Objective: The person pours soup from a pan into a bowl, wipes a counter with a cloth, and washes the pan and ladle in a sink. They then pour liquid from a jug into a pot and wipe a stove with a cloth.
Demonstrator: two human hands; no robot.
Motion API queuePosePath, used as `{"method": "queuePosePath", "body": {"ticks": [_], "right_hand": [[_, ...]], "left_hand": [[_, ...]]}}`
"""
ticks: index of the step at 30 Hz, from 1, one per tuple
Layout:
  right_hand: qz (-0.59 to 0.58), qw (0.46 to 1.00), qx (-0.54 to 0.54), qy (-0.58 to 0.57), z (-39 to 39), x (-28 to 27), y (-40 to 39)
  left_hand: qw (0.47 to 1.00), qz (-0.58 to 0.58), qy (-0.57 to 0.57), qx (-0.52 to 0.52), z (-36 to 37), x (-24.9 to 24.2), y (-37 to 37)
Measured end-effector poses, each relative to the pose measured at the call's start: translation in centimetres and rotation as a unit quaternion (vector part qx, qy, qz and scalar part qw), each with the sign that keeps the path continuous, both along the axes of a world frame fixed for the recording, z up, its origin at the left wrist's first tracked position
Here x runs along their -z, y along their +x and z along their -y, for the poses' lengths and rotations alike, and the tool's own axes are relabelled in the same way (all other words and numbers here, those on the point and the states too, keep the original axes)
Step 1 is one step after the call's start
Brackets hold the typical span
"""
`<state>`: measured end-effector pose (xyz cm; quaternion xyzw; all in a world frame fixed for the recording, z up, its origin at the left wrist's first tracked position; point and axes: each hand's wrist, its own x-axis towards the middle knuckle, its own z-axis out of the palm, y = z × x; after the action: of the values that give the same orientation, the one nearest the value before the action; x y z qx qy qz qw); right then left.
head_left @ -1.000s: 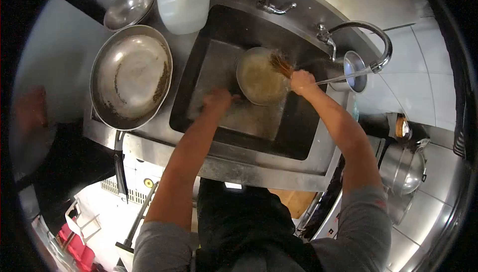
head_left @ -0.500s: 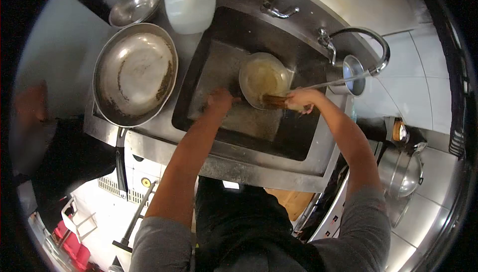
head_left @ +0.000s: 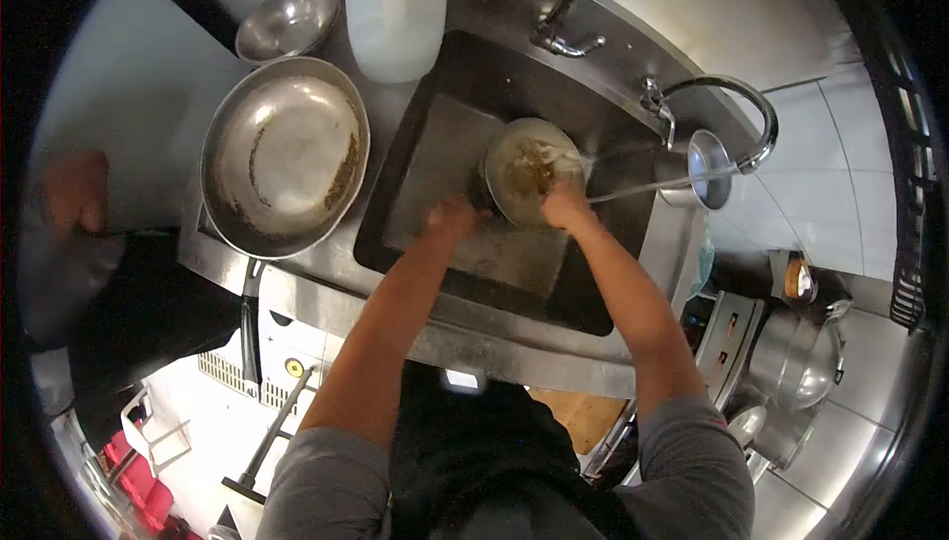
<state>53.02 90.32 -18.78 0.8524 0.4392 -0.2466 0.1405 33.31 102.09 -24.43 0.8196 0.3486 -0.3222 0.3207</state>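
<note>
A round metal pan (head_left: 501, 189) with cloudy water in it is in the dark sink (head_left: 430, 160). Beside its left edge my left hand (head_left: 455, 216) is closed, apparently on the pan's handle, which the fingers mostly hide. My right hand (head_left: 565, 206) is over the pan's lower right edge, its fingers wrapped round a brush. The brown bristles (head_left: 539, 174) of this brush are inside the pan, blurred by motion and water. Water (head_left: 633, 187) streams from the curved faucet (head_left: 766, 130) at the right toward the pan.
A large frying pan (head_left: 287, 160) rests on the counter left of the sink, its black handle (head_left: 250, 323) over the front edge. Behind it are a metal bowl (head_left: 289, 19) and a white jug (head_left: 395, 11). A metal pot (head_left: 710, 169) stands at the right. Another person's hand (head_left: 77, 189) appears far left.
My right hand has moved left and inward over the pan, and the brush is now deeper inside it. My left hand stays at the pan's left side. The whole view has shifted slightly.
</note>
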Motion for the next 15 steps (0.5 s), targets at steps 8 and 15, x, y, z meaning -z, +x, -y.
{"method": "queuePosePath", "body": {"ticks": [8, 15], "right_hand": [[-0.29, 0.924, 0.244, 0.046, -0.5, -2.3, -1.1], [-0.425, 0.829, 0.345, 0.114, 1.0, -3.7, -3.6]], "left_hand": [[1.0, 0.001, -0.006, -0.028, -0.1, 5.3, 0.3], [1.0, 0.021, -0.008, -0.018, -0.4, 4.9, -0.4]]}}
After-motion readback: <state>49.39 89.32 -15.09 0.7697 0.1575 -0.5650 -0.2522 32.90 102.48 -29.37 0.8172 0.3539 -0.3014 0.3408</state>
